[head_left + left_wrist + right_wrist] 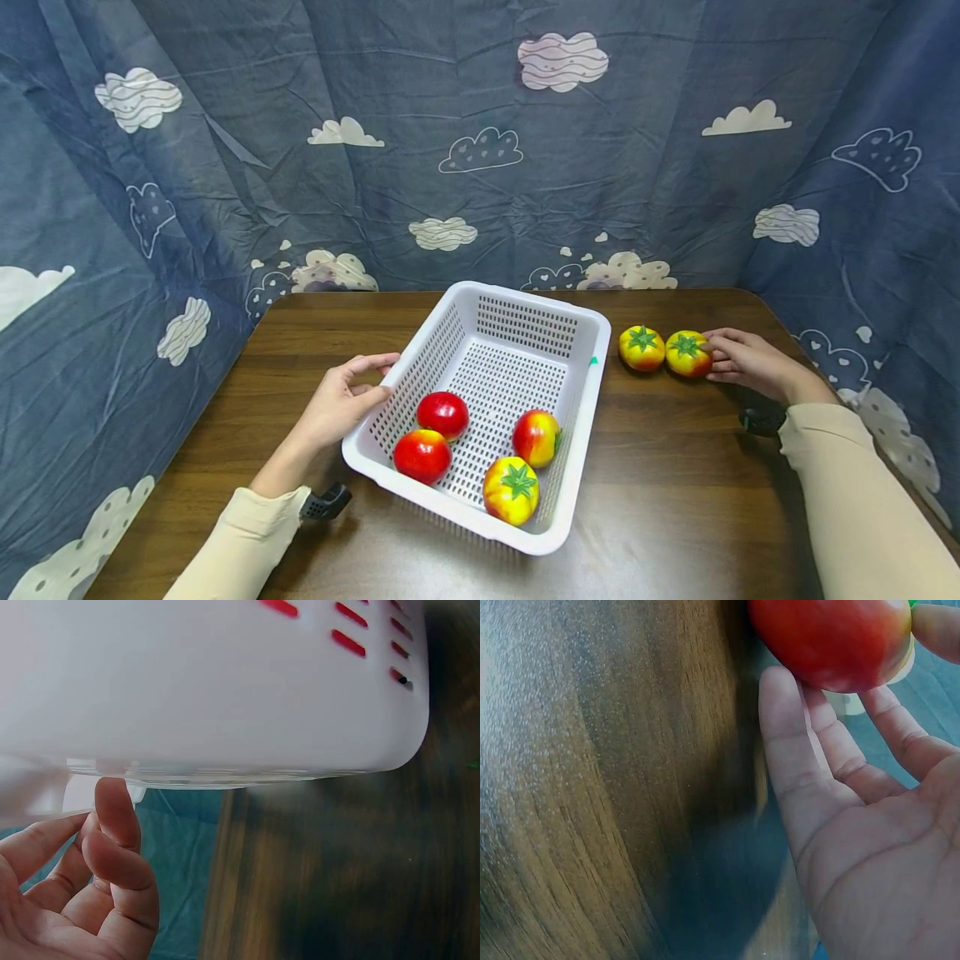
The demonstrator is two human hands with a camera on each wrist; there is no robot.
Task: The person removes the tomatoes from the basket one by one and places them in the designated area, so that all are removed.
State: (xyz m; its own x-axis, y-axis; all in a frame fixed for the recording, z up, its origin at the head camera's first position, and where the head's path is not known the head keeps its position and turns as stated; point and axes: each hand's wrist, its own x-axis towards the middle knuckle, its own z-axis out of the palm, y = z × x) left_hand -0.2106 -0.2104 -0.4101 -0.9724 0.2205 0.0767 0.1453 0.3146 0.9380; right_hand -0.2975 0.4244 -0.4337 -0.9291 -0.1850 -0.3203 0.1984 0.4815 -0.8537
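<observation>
A white plastic basket with slotted walls stands at an angle on the table. My left hand holds its left rim with thumb and fingers; in the left wrist view the curled fingers lie beside the outer wall. Inside are two red tomatoes, the rear and the front, and two red-and-yellow ones. Right of the basket, my right hand grips a tomato between thumb and fingers. Touching or nearly touching it, another yellow-red tomato sits on the table.
The brown wooden table carries everything. Behind it and at both sides hangs a blue curtain with cloud prints. A small green mark shows on the basket's right rim. Each wrist wears a black strap-on device.
</observation>
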